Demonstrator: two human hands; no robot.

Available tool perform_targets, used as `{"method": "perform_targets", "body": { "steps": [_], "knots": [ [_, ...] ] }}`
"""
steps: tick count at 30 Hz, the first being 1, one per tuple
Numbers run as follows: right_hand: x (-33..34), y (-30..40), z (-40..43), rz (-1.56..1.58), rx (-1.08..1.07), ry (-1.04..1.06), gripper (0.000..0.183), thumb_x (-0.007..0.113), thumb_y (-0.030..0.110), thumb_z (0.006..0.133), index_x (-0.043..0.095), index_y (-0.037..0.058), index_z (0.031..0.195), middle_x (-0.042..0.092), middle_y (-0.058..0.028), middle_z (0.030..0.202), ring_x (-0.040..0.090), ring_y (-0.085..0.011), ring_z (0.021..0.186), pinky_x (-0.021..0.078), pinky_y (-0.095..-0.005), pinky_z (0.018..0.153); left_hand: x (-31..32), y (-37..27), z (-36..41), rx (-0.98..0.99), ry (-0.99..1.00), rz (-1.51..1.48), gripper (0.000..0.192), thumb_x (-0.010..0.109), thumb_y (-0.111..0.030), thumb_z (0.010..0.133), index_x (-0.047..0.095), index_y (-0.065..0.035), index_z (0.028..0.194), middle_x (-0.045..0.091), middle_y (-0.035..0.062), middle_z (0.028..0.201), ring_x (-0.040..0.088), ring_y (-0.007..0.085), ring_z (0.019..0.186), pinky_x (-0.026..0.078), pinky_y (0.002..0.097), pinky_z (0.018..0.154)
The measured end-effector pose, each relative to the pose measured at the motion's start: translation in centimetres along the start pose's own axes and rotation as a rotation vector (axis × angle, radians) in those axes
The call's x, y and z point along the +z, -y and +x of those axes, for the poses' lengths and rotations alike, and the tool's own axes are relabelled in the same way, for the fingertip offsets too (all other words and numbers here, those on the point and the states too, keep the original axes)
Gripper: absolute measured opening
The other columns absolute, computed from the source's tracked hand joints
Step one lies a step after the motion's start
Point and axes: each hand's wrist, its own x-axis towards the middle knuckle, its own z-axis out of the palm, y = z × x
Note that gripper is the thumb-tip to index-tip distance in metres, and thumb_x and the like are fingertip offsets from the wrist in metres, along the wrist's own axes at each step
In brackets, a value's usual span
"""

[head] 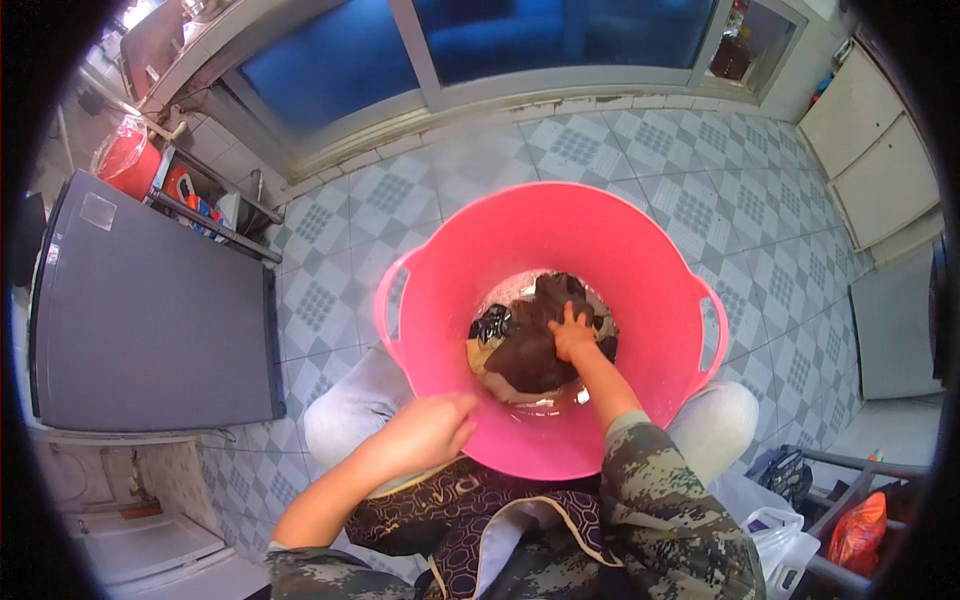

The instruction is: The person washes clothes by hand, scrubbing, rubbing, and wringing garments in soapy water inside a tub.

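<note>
A large pink plastic tub (555, 217) with two side handles stands between my knees. Dark brown wet cloth (525, 352) lies in a little water at its bottom, together with a tan cloth (480, 356) and a shiny black piece (493, 322). My right hand (576, 335) reaches down inside and rests on the brown cloth, fingers spread, gripping nothing. Over the tub's near left rim is my left hand (435, 431), its fingers curled in with nothing visible in them. Whether it touches the rim cannot be told. A patterned dark apron (480, 517) covers my lap.
Patterned floor tiles (390, 187) surround the tub. To the left stand a grey cabinet-like appliance (157, 315) and a metal rack (217, 217) with a red bucket (131, 161). White cupboards (877, 142) line the right. A low rack (840, 517) holds bags near my right side.
</note>
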Motion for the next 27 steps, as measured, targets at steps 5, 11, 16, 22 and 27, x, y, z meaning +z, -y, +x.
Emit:
{"method": "perform_targets", "body": {
  "steps": [5, 11, 16, 22, 27],
  "knots": [
    [-2.3, 0.4, -1.5, -0.178, -0.236, 0.117, 0.045, 0.064, 0.029, 0.067, 0.06, 0.015, 0.11, 0.049, -0.0121, 0.124, 0.046, -0.0285, 0.114, 0.042, -0.0454, 0.088, -2.3, 0.3, 7.2, -0.02, -0.24, -0.173, 0.022, 0.057, -0.015, 0.076, 0.056, 0.0018, 0.09, 0.059, 0.0192, 0.082, 0.058, 0.035, 0.08, 0.046, 0.0405, 0.071],
    [-12.5, -0.8, -6.1, 0.494, -0.38, 0.142, 0.019, 0.064, 0.021, 0.058, 0.064, 0.0042, 0.068, 0.059, -0.009, 0.06, 0.058, -0.0206, 0.062, 0.0448, -0.0328, 0.058, -1.8, 1.1, 10.5, -0.052, -0.301, -0.358, 0.036, 0.057, -0.022, 0.079, 0.056, 0.0022, 0.105, 0.058, 0.0205, 0.101, 0.056, 0.0321, 0.095, 0.044, 0.0377, 0.083],
    [-18.1, 0.1, -10.9, 0.437, -0.569, 0.406, 0.014, 0.061, 0.009, 0.058, 0.058, -0.0016, 0.067, 0.055, -0.0067, 0.07, 0.054, -0.0171, 0.068, 0.0425, -0.0303, 0.059, -5.4, 0.1, 9.5, -0.058, -0.252, 0.026, 0.036, 0.055, -0.023, 0.077, 0.056, 0.003, 0.102, 0.057, 0.0237, 0.1, 0.052, 0.0368, 0.098, 0.04, 0.0421, 0.086],
    [-12.7, 1.0, -11.8, 0.304, -0.79, 0.464, 0.023, 0.063, 0.018, 0.06, 0.063, 0.0021, 0.077, 0.061, -0.0097, 0.071, 0.059, -0.0213, 0.068, 0.0457, -0.0338, 0.062, -5.0, 1.2, 9.9, -0.076, -0.297, 0.351, 0.031, 0.059, -0.024, 0.077, 0.056, 0.0006, 0.095, 0.058, 0.0182, 0.092, 0.054, 0.034, 0.091, 0.042, 0.0433, 0.079],
    [-1.3, 1.0, -4.7, 0.417, -0.594, 0.614, 0.037, 0.067, 0.026, 0.064, 0.062, 0.0041, 0.093, 0.063, -0.0118, 0.092, 0.058, -0.0232, 0.088, 0.0452, -0.0337, 0.076, -4.9, 2.8, 10.0, -0.024, -0.252, 0.338, 0.029, 0.062, -0.023, 0.075, 0.054, -0.0007, 0.092, 0.058, 0.0162, 0.087, 0.055, 0.0325, 0.084, 0.043, 0.0425, 0.075]
  ]
}}
